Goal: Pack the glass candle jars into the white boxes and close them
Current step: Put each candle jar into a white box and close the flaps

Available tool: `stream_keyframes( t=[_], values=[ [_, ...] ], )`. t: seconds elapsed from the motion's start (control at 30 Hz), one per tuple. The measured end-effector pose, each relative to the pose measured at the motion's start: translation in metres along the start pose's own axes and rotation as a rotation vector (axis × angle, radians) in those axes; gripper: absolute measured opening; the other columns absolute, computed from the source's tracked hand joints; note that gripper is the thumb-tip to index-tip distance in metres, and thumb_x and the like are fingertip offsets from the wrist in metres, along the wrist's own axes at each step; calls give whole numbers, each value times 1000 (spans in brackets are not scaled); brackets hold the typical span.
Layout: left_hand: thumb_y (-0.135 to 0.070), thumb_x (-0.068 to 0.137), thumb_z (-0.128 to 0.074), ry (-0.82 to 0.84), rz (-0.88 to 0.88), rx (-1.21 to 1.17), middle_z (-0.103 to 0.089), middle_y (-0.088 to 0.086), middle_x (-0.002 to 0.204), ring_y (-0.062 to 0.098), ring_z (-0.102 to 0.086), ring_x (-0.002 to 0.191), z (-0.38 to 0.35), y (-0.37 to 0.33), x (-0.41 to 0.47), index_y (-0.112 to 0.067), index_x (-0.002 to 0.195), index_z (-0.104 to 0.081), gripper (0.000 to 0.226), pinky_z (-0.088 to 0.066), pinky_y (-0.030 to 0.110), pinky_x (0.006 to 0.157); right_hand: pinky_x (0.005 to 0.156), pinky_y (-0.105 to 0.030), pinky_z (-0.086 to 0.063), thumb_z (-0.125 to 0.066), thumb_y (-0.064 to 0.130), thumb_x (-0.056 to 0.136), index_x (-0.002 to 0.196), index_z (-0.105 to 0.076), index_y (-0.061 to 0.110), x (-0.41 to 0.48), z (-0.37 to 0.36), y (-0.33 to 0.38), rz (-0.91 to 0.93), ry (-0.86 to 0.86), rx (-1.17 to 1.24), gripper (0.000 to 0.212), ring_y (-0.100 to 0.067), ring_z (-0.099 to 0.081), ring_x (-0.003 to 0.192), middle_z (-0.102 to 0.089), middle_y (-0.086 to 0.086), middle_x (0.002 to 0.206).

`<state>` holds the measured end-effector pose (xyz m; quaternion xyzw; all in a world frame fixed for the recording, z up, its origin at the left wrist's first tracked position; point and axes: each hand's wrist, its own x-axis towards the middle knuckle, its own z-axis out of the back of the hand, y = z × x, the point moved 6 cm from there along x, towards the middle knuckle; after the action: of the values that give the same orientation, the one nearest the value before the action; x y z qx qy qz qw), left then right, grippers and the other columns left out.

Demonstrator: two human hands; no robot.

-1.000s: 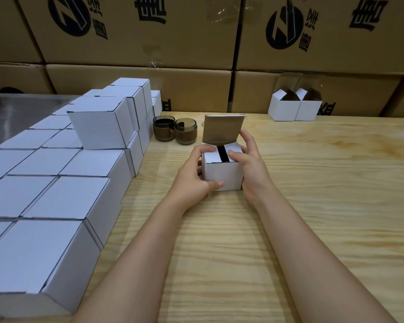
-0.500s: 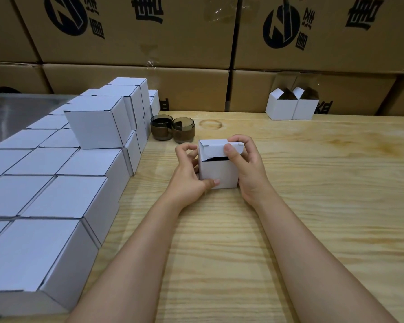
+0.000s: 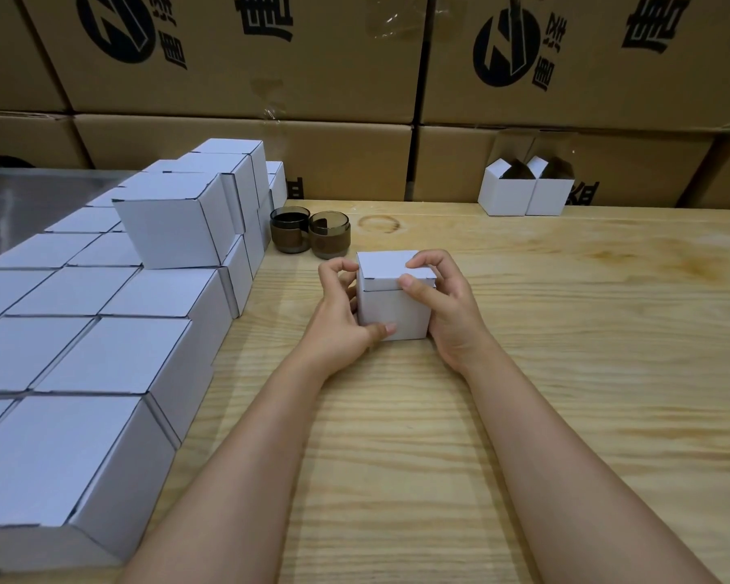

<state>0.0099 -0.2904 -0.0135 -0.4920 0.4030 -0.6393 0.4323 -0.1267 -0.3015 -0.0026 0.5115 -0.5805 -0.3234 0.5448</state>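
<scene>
**White box** (image 3: 390,305): one, set upright on the pale wooden counter (image 3: 565,373). The lid was folded down flat, with a thin seam left showing along the front edge. What was inside could not be told.

**Left hand** (image 3: 346,314): clasped against the left side of the white box. The thumb was laid across the lower front face and the fingers were curled at the upper left edge.

**Right hand** (image 3: 443,305): clasped on the right side of the white box. The thumb was pressed on the lid's front edge and the fingers were bent over the lid top.

**Glass candle jars**: two, dark-tinted (image 3: 289,229) (image 3: 329,233), stood side by side just behind the white box, towards its left.

**Closed white boxes** (image 3: 102,330): many, massed in rows to the left of the white box. Those farther back were stacked higher.

**Open white boxes** (image 3: 523,191): two, placed side by side well behind the white box, to its right, with flaps raised.

**Brown cartons** (image 3: 245,56): several, printed in black, stacked as a wall behind the white box, past the counter's far edge.
</scene>
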Motion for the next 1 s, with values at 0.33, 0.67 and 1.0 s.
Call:
stream_keyframes(
  t=[0.33, 0.67, 1.0],
  values=[
    [-16, 98, -48, -244, 131, -296, -59, -3, 100, 6, -56, 84, -1, -3, 4, -33, 120, -30, 33, -45, 21, 69, 52, -18, -40, -47, 24, 76, 74, -61, 28, 4, 0, -7, -70, 4, -60, 15, 1, -53, 65, -60, 21, 78],
    [-22, 102, -44, -255, 95, -325, -58, -4, 108, 2, -58, 87, -1, -12, -4, -30, 134, -32, 36, -48, 11, 68, 64, -17, -45, -54, 26, 90, 93, -57, 22, 0, -1, -9, -38, -11, -36, 6, 0, -56, 77, -62, 21, 87],
    [-33, 99, -40, -78, 135, 973, -35, 5, 151, 22, -32, 137, -11, -6, -75, -14, 147, -26, 53, -22, 33, 112, 99, -34, -46, -77, 22, 70, 127, -52, 30, -3, 1, -6, -38, -16, -130, 63, -16, -54, 121, -56, -1, 132]
  ],
)
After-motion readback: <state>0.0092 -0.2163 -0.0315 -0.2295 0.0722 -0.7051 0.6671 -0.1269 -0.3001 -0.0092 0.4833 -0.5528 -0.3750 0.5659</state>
